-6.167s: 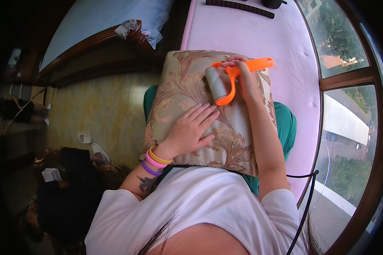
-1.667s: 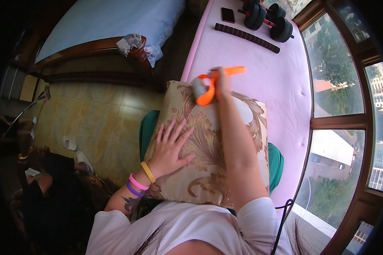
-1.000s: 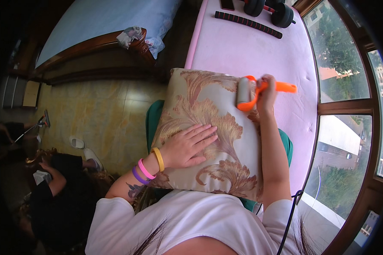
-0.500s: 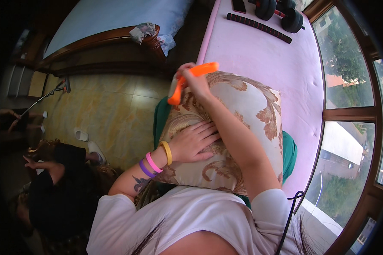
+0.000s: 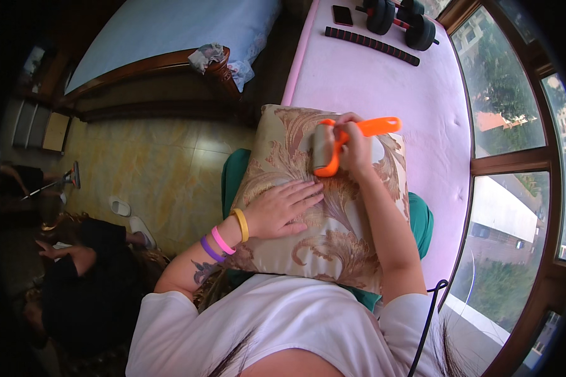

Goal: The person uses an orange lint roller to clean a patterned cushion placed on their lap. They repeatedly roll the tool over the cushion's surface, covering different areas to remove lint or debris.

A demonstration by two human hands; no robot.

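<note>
A cream cushion (image 5: pixel 277 138) with brown and gold leaf patterns lies across my lap. Flat on its middle, fingers stretched out, rests my left hand (image 5: pixel 285 207), with yellow, pink and purple bands on the wrist. My right hand (image 5: pixel 353 147) grips an orange lint roller (image 5: pixel 382 125) by its handle. The roller's pale cylinder (image 5: pixel 321 147) is over the upper middle of the cushion and appears to touch it. The handle points to the right.
A pink padded ledge (image 5: pixel 333 81) beside the windows holds a phone (image 5: pixel 343 15), a black-and-red bar (image 5: pixel 371 45) and dumbbells (image 5: pixel 419 31). A bed (image 5: pixel 170 38) stands far left. One person in black (image 5: pixel 88 283) sits at left; another holds a floor mop (image 5: pixel 72 176).
My right hand has moved the lint roller rightward, from the cushion's far left edge to its upper middle. My left hand stays in place. The mop at far left has shifted lower.
</note>
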